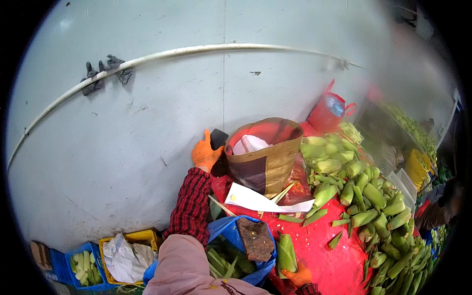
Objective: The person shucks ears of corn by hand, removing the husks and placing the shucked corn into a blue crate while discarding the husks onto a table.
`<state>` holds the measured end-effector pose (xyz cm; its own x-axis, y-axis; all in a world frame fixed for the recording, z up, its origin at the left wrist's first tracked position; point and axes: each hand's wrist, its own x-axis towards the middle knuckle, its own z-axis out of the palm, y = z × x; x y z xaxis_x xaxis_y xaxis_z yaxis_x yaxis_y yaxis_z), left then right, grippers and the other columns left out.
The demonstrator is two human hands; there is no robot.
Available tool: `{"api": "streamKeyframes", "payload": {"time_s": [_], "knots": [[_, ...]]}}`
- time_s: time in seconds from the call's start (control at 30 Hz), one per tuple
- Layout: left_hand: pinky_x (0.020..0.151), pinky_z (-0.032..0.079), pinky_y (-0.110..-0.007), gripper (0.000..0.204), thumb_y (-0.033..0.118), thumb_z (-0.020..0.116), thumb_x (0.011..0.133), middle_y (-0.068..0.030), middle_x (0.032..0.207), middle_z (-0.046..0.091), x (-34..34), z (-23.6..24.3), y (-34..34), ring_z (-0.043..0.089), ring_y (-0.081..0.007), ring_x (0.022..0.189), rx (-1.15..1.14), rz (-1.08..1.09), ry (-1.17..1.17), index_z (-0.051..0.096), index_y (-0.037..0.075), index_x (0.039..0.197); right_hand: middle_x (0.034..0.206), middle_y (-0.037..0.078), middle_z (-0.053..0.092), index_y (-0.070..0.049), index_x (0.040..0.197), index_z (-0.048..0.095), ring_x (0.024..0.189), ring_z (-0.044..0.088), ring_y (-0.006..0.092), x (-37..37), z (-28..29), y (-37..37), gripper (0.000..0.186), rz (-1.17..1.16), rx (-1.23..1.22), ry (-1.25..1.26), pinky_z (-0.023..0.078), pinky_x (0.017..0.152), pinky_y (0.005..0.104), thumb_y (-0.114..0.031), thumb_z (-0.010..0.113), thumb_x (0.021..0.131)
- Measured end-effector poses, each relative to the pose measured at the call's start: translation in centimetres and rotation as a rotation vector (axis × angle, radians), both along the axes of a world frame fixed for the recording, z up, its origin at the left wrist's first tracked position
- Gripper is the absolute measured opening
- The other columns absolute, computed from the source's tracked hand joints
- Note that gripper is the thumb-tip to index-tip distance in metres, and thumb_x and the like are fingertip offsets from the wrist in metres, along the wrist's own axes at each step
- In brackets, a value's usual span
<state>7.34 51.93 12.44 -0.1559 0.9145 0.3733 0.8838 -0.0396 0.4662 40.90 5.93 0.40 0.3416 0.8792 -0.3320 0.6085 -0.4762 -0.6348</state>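
Note:
My left hand (205, 152), in an orange glove, is reached out by the wall and closed on a dark, flat object that looks like a phone (218, 138). Right beside it stands an open brown and gold bag (250, 167) with white cloth inside. At the lower edge my right hand (298, 275), also orange-gloved, is closed around the lower end of a green ear of corn in its husk (285, 251); its fingers are partly hidden. Just left of that ear, a rough brown slab (256, 239) lies at the rim of a blue bag (227, 227) holding green husks.
Many husked ears (373, 196) are heaped on the red cover (314, 246) to the right. A white strip (260, 199) lies before the brown bag; a red bag (327, 112) stands behind. Blue (73, 280) and yellow (129, 235) crates line the lower left. A pipe (196, 49) crosses the wall.

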Motion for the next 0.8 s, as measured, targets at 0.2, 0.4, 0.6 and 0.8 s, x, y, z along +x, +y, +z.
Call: {"api": "streamKeyframes", "payload": {"time_s": [0.2,0.4,0.6,0.8], "knots": [[0.085,0.05,-0.047,0.106,0.048,0.079,0.073,-0.0214,0.11,0.064,-2.4,-0.5,-6.0,0.062,-0.039,0.101,0.212,-0.061,-0.199,0.028,0.004,0.154,0.095,0.02,0.073,-0.004,0.118,0.067,0.091,0.072,0.0338,-0.7,0.7,-0.2,0.075,-0.076,-0.056,0.117,0.055,0.079,0.0416,-0.06,0.079,0.07],[0.085,0.05,-0.046,0.109,0.047,0.081,0.072,-0.0208,0.11,0.064,-4.5,0.4,-8.7,0.062,-0.0385,0.1,0.298,-0.116,-0.157,0.026,0.0,0.153,0.094,0.019,0.073,-0.004,0.117,0.067,0.088,0.072,0.0336,1.1,-1.9,0.0,0.073,0.04,0.037,-0.033,0.055,0.077,0.0417,-0.059,0.08,0.07],[0.08,0.048,-0.049,0.107,0.05,0.079,0.071,-0.0199,0.108,0.065,-4.9,0.6,-8.0,0.063,-0.0392,0.096,0.35,-0.134,-0.068,0.028,0.002,0.153,0.096,0.019,0.073,-0.004,0.115,0.069,0.092,0.072,0.0336,-0.7,1.2,0.4,0.068,-0.008,0.005,-0.06,0.054,0.08,0.0433,-0.055,0.081,0.071],[0.078,0.047,-0.049,0.106,0.051,0.079,0.07,-0.0184,0.103,0.066,-4.3,1.0,-6.3,0.063,-0.0383,0.095,0.243,-0.111,-0.011,0.03,0.004,0.152,0.099,0.02,0.073,-0.004,0.116,0.068,0.094,0.071,0.0334,-0.5,0.6,0.2,0.067,-0.009,0.051,0.029,0.053,0.082,0.0443,-0.051,0.081,0.071]]}}
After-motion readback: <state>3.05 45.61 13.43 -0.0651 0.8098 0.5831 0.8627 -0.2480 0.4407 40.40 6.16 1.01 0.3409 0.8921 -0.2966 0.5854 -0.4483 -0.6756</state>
